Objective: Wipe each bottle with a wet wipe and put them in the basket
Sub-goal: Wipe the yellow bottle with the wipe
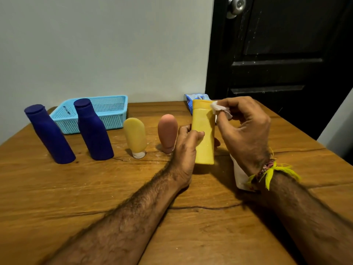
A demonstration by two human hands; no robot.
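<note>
Yellow plastic is showing between both hands: the tall yellow bottle (204, 134) is being held upright just above the table (95, 188), right of centre. The left hand (186, 142) is gripping its lower left side, thumb curled across the front. The right hand (246, 131) is pinching a white wet wipe (217, 107) and pressing it against the bottle's upper right edge, near the cap. No writing or label is showing on this bottle or any other.

Left of the hands, four more bottles are standing in a row on the table: a pink tube (167, 133) nearest the left hand, a pale yellow tube (135, 136), then two dark blue bottles (93, 131) (50, 134). Behind those, at the far left, a light blue basket (112, 111) is sitting against the wall. A blue wipe packet (191, 101) is lying at the far edge, partly hidden behind the held bottle.
</note>
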